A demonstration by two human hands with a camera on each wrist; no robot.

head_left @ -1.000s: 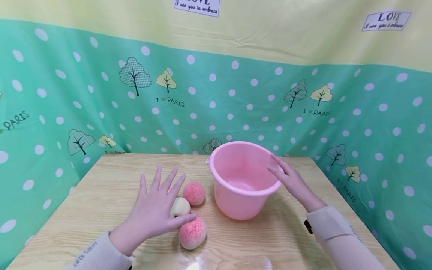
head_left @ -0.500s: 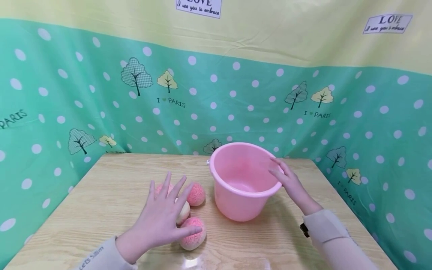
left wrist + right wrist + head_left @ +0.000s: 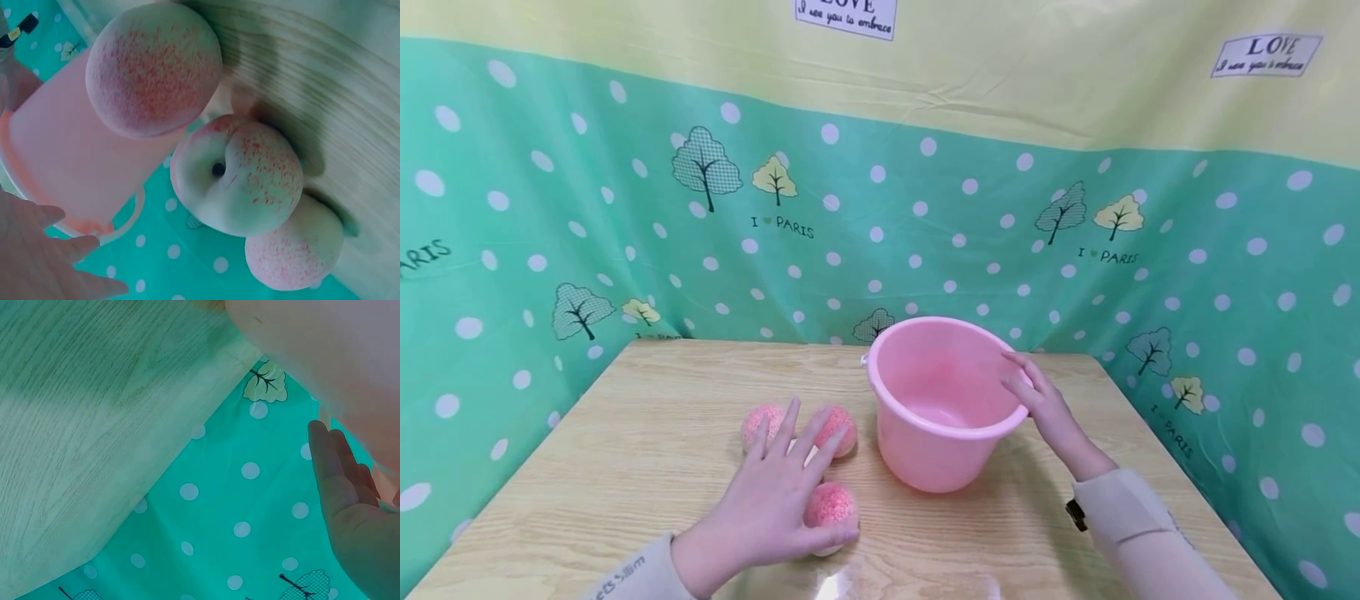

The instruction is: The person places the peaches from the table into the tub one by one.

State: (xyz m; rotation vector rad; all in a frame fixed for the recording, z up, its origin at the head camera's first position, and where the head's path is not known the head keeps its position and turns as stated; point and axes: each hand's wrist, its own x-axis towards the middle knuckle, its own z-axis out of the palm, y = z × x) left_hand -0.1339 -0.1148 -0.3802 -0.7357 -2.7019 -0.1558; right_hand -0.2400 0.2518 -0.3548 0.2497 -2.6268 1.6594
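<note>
A pink bucket [image 3: 936, 450] stands upright on the table, its mouth tipped into sight. My right hand [image 3: 1060, 421] holds its right rim, thumb over the inside and fingers stretched along the outside; the right wrist view shows the fingers [image 3: 328, 453] beside the outer wall. Left of the bucket lie several pink-and-cream peaches; the nearest peach [image 3: 831, 502] is partly behind my left thumb. Over them hovers my left hand [image 3: 767, 500], fingers spread, holding nothing. It hides most of a paler peach [image 3: 237, 175]. In the left wrist view the fingers are apart from the peaches.
The wooden tabletop [image 3: 647, 450] runs back to a green dotted cloth [image 3: 805, 275] that hangs behind and on both sides. The table's right edge lies beyond my right forearm. A white handle [image 3: 128, 215] hangs at the bucket's side.
My left hand has moved to the right across the peaches, baring a pink one at the left and covering the pale one. The right hand and the bucket stay nearly where they were.
</note>
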